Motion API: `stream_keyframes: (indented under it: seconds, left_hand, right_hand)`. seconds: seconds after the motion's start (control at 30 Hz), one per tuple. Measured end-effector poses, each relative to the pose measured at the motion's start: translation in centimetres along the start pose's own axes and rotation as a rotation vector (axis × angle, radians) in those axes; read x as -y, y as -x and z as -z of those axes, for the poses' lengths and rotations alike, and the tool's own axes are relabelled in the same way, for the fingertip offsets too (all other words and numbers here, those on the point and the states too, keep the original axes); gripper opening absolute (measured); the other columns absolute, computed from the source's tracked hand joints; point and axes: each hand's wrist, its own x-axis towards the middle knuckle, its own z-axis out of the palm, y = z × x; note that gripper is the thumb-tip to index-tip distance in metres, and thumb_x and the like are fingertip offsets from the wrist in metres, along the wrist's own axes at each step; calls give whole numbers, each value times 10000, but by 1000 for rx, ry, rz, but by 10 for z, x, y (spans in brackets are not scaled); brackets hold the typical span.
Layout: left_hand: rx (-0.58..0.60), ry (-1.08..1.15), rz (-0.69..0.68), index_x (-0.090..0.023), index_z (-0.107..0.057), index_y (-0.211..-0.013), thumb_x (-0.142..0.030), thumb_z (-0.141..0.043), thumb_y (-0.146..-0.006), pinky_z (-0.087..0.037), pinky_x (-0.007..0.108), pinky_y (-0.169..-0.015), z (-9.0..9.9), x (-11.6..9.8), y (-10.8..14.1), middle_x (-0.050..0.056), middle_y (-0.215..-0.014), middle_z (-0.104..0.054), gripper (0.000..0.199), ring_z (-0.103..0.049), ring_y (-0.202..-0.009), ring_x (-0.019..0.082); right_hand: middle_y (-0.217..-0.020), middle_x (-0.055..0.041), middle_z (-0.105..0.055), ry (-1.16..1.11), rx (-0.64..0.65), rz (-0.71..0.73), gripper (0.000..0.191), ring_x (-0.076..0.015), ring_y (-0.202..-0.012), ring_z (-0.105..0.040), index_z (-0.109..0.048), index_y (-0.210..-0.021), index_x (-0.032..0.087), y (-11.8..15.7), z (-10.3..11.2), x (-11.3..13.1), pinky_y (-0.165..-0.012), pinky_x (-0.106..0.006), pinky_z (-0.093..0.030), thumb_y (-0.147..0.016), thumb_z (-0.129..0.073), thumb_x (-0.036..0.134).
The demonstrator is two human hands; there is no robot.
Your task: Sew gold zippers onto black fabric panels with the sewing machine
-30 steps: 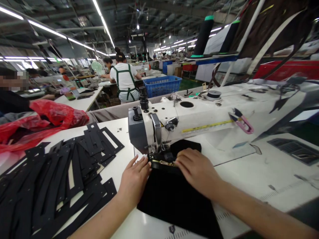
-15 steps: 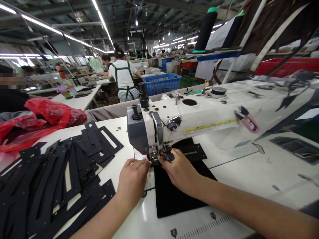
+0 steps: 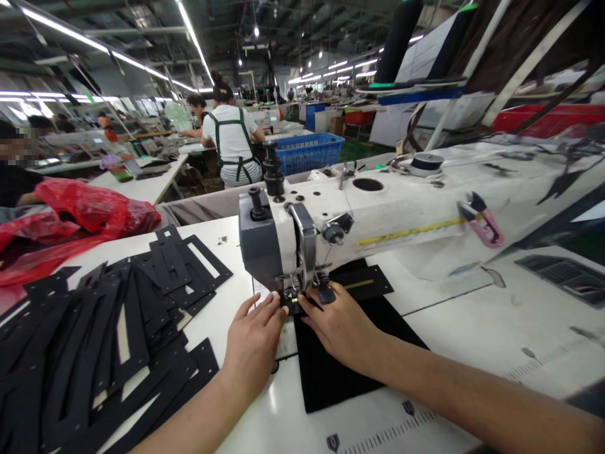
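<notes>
A white sewing machine's needle and presser foot (image 3: 293, 291) come down on black fabric. My left hand (image 3: 255, 334) is just left of the foot, its fingers stretched and a little apart, the tips at the edge of the black work. On the other side my right hand (image 3: 345, 325) is closed, fingers bent onto the black fabric panel (image 3: 340, 384), thumb and forefinger tips close to the foot. A black strip with a gold-coloured slot (image 3: 366, 284) shows beyond the right hand. The foot and the fingertips partly hide the stitching spot.
Many black cut strips (image 3: 85, 340) lie piled on the left of the table. Red plastic (image 3: 94, 208) lies behind them. Pink-handled thread snips (image 3: 484, 224) rest on the machine arm. Beyond are a blue basket (image 3: 309, 151) and a person in a green apron (image 3: 231, 135).
My left fingers have spread a little. The black panel beneath my right hand has turned slightly and its near edge sits a bit further right. The view has shifted slightly.
</notes>
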Motion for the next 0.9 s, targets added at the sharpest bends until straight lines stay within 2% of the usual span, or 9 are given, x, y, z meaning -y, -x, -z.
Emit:
stream_keyframes:
  seconds: [0.27, 0.7, 0.9]
  left_hand:
    - [-11, -4, -54, -104, -618, -952, -74, -386, -871, -481, 455, -862, 0, 3, -3, 149, -1028, -661, 247, -624, -968, 245]
    - [35, -38, -231, -100, -622, -936, -138, -356, -902, -446, 448, -864, 2, 17, -10, 146, -1006, -664, 271, -623, -954, 261]
    - [66, -23, -186, -120, -619, -962, -153, -364, -901, -405, 429, -920, 3, 15, -11, 122, -1023, -664, 264, -613, -982, 241]
  right_hand:
    - [-1055, -146, -597, -35, 30, 50, 239, -272, -1018, -510, -580, -1062, 93, -4, 2, -4, -895, -443, -387, -845, -493, 142]
    - [-1158, -162, -514, 80, 23, 81, 288, -274, -1090, -434, -539, -1111, 52, 0, -9, -7, -974, -430, -317, -873, -459, 192]
    - [-1127, -155, -537, 102, 5, 89, 246, -260, -1060, -450, -566, -1064, 61, -1, -8, -7, -955, -402, -340, -864, -464, 161]
